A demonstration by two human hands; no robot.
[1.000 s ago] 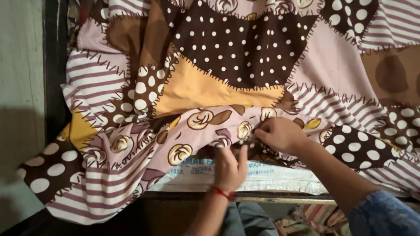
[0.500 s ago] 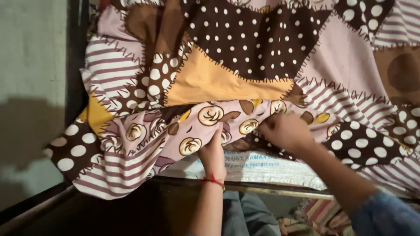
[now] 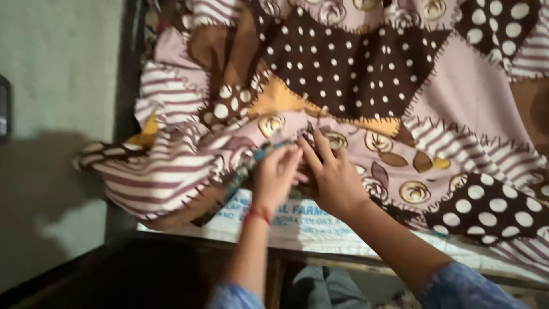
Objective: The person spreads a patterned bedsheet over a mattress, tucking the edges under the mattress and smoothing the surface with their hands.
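Note:
A patchwork-print bedsheet (image 3: pixel 366 74) in brown, pink, mustard and striped patches covers a bed. Its near edge is bunched and folded back. My left hand (image 3: pixel 275 174), with a red thread on its wrist, grips the folded edge of the sheet. My right hand (image 3: pixel 331 171) lies right beside it, fingers closed on the same bunched edge. Both hands touch each other over the fold. Under the lifted edge a white woven sack layer (image 3: pixel 297 220) with blue print shows.
A dark bed frame rail (image 3: pixel 343 260) runs along the near side. A pale wall (image 3: pixel 57 114) stands at the left, with a dark object (image 3: pixel 4 109) at the far left edge. Striped cloth lies below the frame.
Both hands have moved up and left and come together, pulling the sheet's edge back onto the bed. The sheet's left corner is now more bunched, and more of the white sack layer shows.

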